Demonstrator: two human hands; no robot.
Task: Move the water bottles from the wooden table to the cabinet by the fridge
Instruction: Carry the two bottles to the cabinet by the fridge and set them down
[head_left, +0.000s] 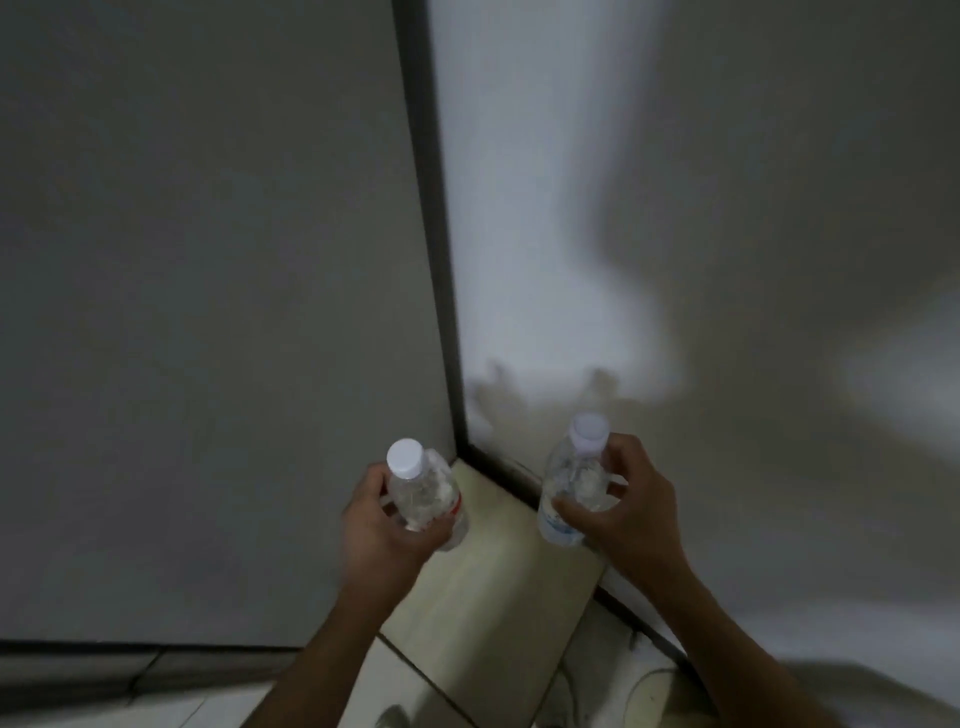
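Observation:
My left hand grips a clear water bottle with a white cap and a bit of red on its label. My right hand grips a second clear water bottle with a white cap and a pale blue label. Both bottles are held upright in front of me, about level with each other, above the floor. The wooden table and the cabinet are out of view.
A grey wall fills the left side, and a dark vertical strip separates it from a white surface on the right. Pale floor tiles show below, with a dark skirting along the walls. The picture is blurred.

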